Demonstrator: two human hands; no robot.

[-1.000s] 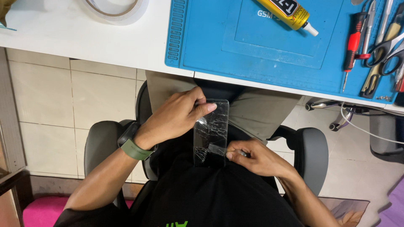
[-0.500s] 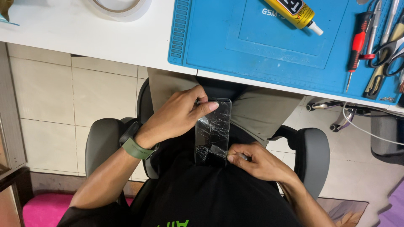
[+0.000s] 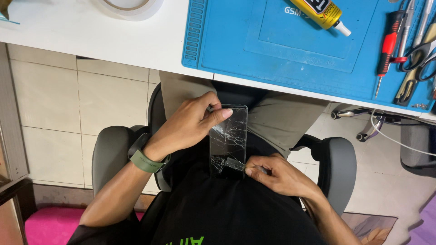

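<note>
Head view: a cracked phone screen [image 3: 228, 140], dark and webbed with white fracture lines, is held upright over the lap. Its top edge is pinched by the left hand [image 3: 188, 124]; a lifted shard near its lower edge is pinched by the right hand [image 3: 277, 174].

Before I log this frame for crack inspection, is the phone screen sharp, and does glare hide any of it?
Head view: the phone is in focus and its cracks read clearly; pale reflections streak the glass beside the left hand and the right hand; lighting is even, shadows soft.
</note>
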